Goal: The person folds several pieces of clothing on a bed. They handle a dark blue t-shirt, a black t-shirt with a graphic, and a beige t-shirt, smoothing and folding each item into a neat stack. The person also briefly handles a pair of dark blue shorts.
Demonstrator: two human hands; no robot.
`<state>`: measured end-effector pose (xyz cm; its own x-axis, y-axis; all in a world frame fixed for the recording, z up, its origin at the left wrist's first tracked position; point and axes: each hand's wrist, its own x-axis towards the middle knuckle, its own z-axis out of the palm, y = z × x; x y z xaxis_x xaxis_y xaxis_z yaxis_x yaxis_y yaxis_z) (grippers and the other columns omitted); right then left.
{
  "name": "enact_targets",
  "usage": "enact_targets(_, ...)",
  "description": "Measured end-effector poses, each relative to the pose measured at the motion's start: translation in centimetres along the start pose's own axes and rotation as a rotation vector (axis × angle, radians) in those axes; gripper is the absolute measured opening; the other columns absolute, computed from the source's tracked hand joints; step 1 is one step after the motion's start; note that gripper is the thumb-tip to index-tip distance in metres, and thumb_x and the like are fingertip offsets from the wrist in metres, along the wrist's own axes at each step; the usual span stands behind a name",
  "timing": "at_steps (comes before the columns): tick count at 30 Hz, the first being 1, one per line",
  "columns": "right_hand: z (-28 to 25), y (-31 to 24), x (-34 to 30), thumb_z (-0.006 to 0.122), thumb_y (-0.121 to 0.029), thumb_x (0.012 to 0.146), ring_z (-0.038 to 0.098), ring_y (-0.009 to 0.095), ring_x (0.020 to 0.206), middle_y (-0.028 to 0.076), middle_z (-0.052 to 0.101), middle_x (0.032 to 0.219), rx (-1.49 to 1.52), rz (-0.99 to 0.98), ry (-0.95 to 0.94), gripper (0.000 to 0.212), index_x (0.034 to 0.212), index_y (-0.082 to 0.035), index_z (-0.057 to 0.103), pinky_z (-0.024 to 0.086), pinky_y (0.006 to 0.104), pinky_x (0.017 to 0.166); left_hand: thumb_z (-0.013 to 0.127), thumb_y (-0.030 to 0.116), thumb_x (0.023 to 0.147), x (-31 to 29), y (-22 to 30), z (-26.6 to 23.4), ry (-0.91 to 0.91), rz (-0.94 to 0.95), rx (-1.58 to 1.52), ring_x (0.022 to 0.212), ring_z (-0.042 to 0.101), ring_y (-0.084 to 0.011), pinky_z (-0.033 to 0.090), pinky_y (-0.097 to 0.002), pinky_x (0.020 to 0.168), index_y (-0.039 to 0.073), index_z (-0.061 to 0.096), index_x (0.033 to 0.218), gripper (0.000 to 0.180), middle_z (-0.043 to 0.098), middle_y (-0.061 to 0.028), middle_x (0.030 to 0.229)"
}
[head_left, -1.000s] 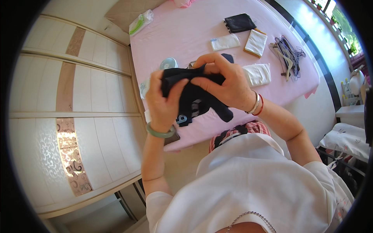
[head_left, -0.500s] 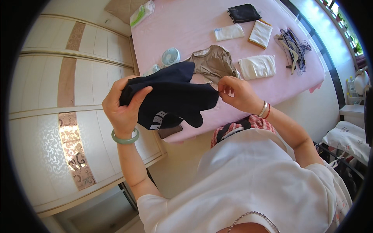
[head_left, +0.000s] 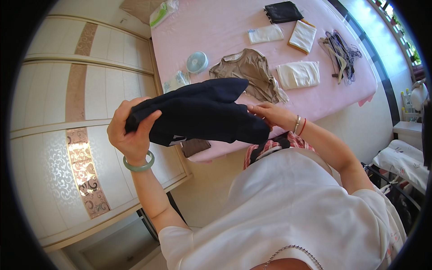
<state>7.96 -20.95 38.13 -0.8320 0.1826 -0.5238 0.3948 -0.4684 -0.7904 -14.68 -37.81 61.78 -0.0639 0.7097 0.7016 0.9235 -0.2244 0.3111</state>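
Observation:
A navy T-shirt with white print hangs folded lengthwise in the air before me, above the bed's near edge. My left hand, wearing a green bangle, is closed on its left end, thumb on the near side and fingers behind. At the right end, my right hand touches the cloth from the far side and appears closed on its edge; the cloth partly hides those fingers. Just beyond the shirt, a brown long-sleeved top lies spread on the bed, its lower left part close to the navy cloth.
The pink-covered bed holds folded white cloths, a black folded item, a bunch of hangers and a small blue fan. A dark folded cloth lies at its near corner. A cream wardrobe stands left.
The T-shirt has swung lower and right and is now narrower, with most of its print hidden. My left hand shifted slightly left. My right hand moved down behind the cloth's edge.

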Motion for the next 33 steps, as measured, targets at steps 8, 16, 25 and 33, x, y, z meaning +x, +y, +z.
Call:
enact_targets(8,0.8,-1.1,-4.4,0.06,-0.008,0.092,0.063,0.014,0.104,0.007,0.064,0.117,0.729,-0.211,-0.273,0.048,0.138,-0.007,0.048,0.052,0.0273,0.089,0.085,0.003,0.07,-0.7,-0.6,0.2,-0.024,-0.039,-0.02,0.071,0.06,-0.0128,0.047,-0.0215,0.066,0.001,0.063,0.097,0.035,0.069,-0.0069,0.083)
enact_targets(16,-1.8,0.0,-3.8,0.063,-0.015,0.093,0.057,0.015,0.115,0.001,0.064,0.121,1.059,-0.456,0.107,0.047,0.138,-0.017,0.05,0.043,0.0338,0.098,0.085,0.003,0.07,-1.4,-1.5,-0.6,-0.007,-0.055,-0.037,0.07,0.059,-0.0132,0.046,-0.0213,0.065,0.002,0.063,0.096,0.035,0.068,-0.0063,0.082)
enact_targets(25,-2.6,0.9,-2.9,0.075,-0.024,0.085,0.056,0.016,0.112,0.003,0.061,0.126,-0.003,-0.637,0.513,0.048,0.127,-0.011,0.057,0.042,0.0342,0.094,0.088,0.006,0.066,-1.2,-0.6,-0.7,-0.029,0.032,-0.008,0.068,0.061,-0.0166,0.047,-0.0238,0.063,0.002,0.062,0.096,0.039,0.069,-0.0102,0.082)
enact_targets(33,2.8,-4.7,-3.3,0.079,-0.024,0.075,0.054,0.027,0.118,0.01,0.06,0.121,-0.88,-1.181,0.511,0.044,0.112,-0.009,0.06,0.032,0.0434,0.106,0.088,0.006,0.064,-0.9,0.5,-0.6,-0.086,0.102,0.002,0.06,0.054,-0.0165,0.043,-0.0244,0.055,0.001,0.063,0.096,0.042,0.069,-0.0118,0.081)
